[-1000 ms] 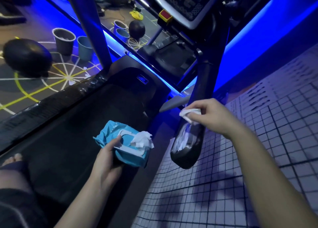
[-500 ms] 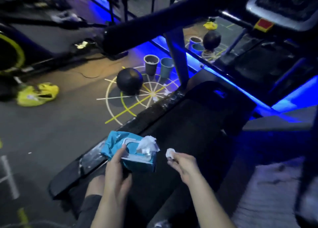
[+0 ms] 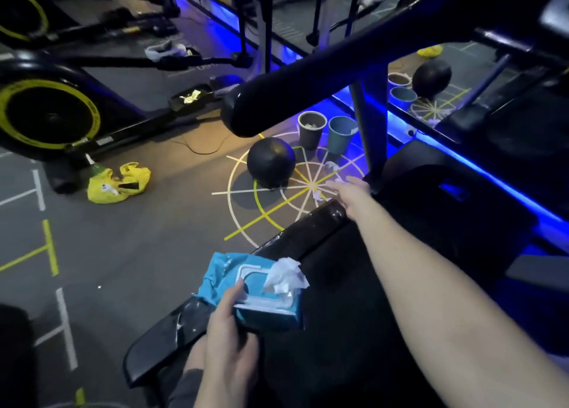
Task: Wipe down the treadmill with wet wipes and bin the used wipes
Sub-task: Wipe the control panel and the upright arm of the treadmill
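My left hand (image 3: 229, 343) grips a blue wet-wipe pack (image 3: 246, 287) over the treadmill's left side rail (image 3: 308, 227); a white wipe (image 3: 286, 273) sticks out of its open lid. My right hand (image 3: 351, 190) reaches out past the rail toward the floor, fingers stretched flat. Something small and white shows at its fingertips, too blurred to tell if it is held. Beyond it stand a grey bin (image 3: 311, 128) and a blue bin (image 3: 341, 133), both with wipes inside. Crumpled wipes (image 3: 330, 166) lie on the floor near them.
The treadmill's black handrail (image 3: 308, 93) crosses overhead, and its upright (image 3: 369, 130) stands beside the bins. A black ball (image 3: 271, 162) rests on the floor markings. A yellow bag (image 3: 118, 181) and an exercise bike flywheel (image 3: 46, 115) are at the left.
My view has swung left. My right hand, which pinched a balled wipe beside the pack, has stretched forward toward the bins with fingers straightened. The pack stays in my left hand.
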Available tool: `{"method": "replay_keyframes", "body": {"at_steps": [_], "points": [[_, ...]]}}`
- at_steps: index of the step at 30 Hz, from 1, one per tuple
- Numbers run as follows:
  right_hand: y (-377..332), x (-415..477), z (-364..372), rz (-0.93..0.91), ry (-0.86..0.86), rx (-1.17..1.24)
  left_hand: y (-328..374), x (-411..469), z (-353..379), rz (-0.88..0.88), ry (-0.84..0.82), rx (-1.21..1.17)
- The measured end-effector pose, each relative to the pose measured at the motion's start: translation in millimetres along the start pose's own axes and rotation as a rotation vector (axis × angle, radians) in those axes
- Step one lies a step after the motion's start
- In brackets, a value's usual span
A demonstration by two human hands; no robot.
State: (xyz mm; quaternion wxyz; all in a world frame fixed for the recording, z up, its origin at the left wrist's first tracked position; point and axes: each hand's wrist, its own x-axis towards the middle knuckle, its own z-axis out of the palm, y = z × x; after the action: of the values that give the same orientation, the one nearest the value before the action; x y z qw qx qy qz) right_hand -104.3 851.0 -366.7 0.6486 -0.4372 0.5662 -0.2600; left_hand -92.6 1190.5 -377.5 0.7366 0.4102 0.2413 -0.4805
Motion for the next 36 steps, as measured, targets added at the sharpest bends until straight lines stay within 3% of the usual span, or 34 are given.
{"method": "replay_keyframes", "body": {"at_steps": [3,9,18,24,27,36], "points": [[3,-23,-6,-0.073,0.056,-0.102,-5,4,8,-0.019,-0.006,0.058],[62,-131,-58,-0.022,-0.126,-0.023,-28,-6,29,0.065,-0.032,0.006],[79,-308,-140,-0.369,-0.249,-0.223,-83,-87,23,0.099,-0.084,0.273],[112,-371,-204,-0.47,-0.105,-0.478,-117,-146,17,0.158,-0.184,0.437],[115,-390,-237,-0.487,-0.118,-0.569,-134,-166,12,0.155,-0.225,0.468],[137,-443,-299,-0.459,-0.011,-0.742,-177,-202,-8,0.042,-0.18,0.509]]}}
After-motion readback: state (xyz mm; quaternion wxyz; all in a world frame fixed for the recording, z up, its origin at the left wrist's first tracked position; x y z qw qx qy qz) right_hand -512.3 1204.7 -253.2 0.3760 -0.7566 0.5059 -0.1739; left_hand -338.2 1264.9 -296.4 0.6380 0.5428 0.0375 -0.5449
